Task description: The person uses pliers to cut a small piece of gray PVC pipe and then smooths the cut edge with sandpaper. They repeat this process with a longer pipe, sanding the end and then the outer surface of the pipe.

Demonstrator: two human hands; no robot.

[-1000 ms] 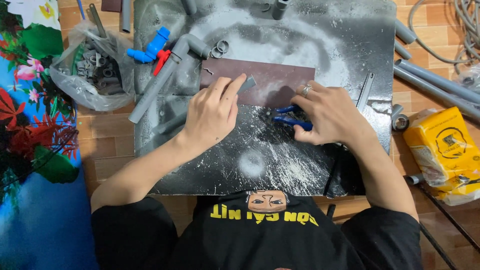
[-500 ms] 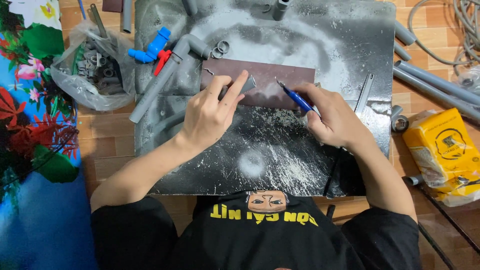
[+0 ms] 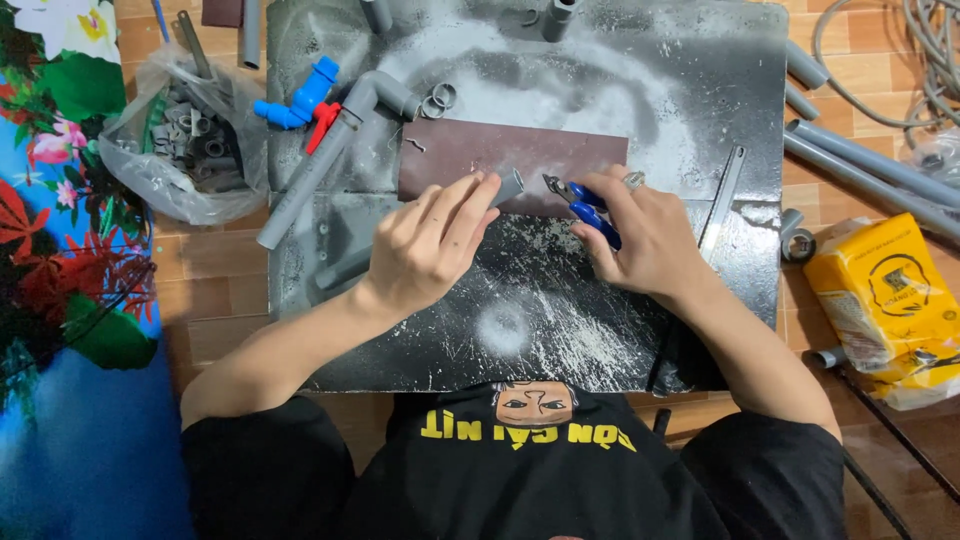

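Note:
My left hand [image 3: 432,240] grips a short grey pipe piece [image 3: 509,185] over a brown sheet [image 3: 470,152] lying on a dark, dust-streaked board [image 3: 620,90]. My right hand [image 3: 650,235] holds blue-handled pliers [image 3: 585,208], whose open jaws point left toward the end of the pipe piece, a small gap away. A ring shows on one right-hand finger.
A long grey pipe with an elbow [image 3: 330,160], a blue valve with a red handle [image 3: 300,102] and two small rings [image 3: 437,100] lie at the board's upper left. A clear bag of grey fittings [image 3: 190,140] sits left. Grey pipes [image 3: 870,160], a yellow packet [image 3: 885,290] and a metal strip [image 3: 722,205] lie right.
My right hand lifted the pliers from low on the board and swung their jaws left toward the pipe piece. My left hand stayed on the pipe piece at the brown sheet.

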